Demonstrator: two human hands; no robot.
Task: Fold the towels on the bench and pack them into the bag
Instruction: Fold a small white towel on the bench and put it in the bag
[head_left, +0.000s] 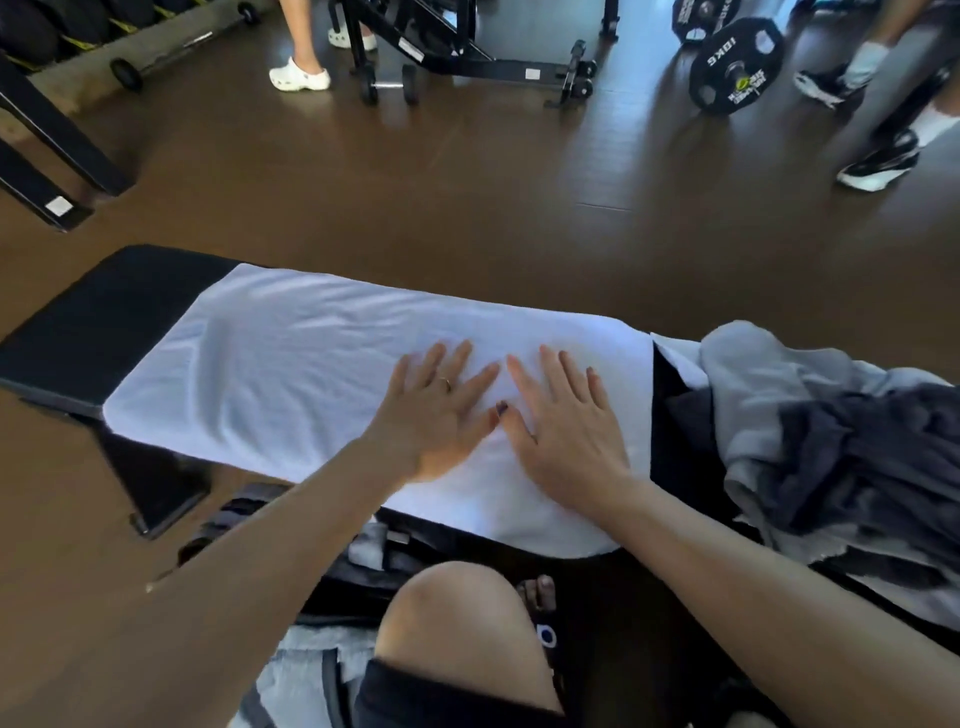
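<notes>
I am pressing my left hand (434, 410) and my right hand (563, 431) flat on the white towel (291, 374), fingers straight and spread, grasping nothing; the two hands are lying side by side, thumbs nearly touching, and a ring is showing on a left finger. The towel is lying spread along the black worktop (104, 317), covering most of its middle and hanging a little over the near edge, with bare black padding showing at the left end. Just to the right of my right hand, a heap of grey and dark towels (831, 441) is sitting crumpled on the worktop's right end. My bare knee (457, 639) is rising below my arms. Beyond the worktop, the brown floor (467, 197) is carrying a black weight plate (735, 65) at the far right, a black machine frame (467, 47), and other people's feet in white clogs (300, 75) and dark trainers (878, 161).
</notes>
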